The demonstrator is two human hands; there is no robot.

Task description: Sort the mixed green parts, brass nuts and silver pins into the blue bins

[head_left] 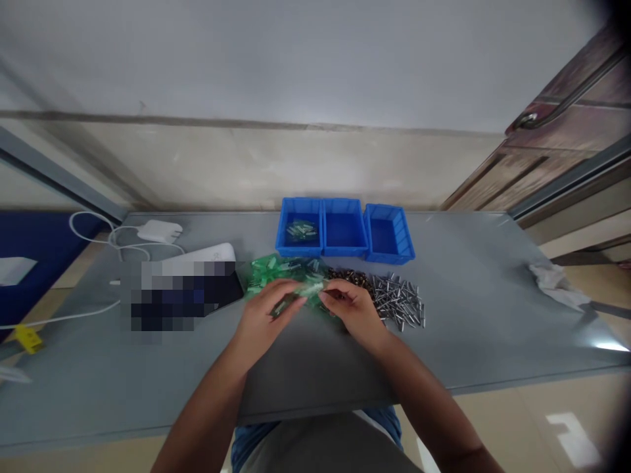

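Pinching a clear green plastic piece point(311, 288) from both sides, the left hand point(257, 322) and the right hand point(353, 311) hover close together just above the grey surface point(473, 328). Their fingers curl inward and meet at the piece, though exactly how each finger grips is hard to tell from this view. The two hands are working directly over a loose heap of green plastic pieces point(280, 272), probably placed there to stay within easy reach. Just to its right lie a heap of small brown metal parts point(348, 279) and a spread of silver rivets point(397, 301), both too numerous to count. Along the far edge, three blue plastic bins point(345, 251) stand side by side, perhaps kept together for sorting, and the left one holds a small bunch of green pieces point(302, 230). Farther left are one white power adapter point(158, 231) and a pale device point(207, 255), partly hidden by a pixelated patch. One crumpled white cloth point(557, 284) lies at the right.
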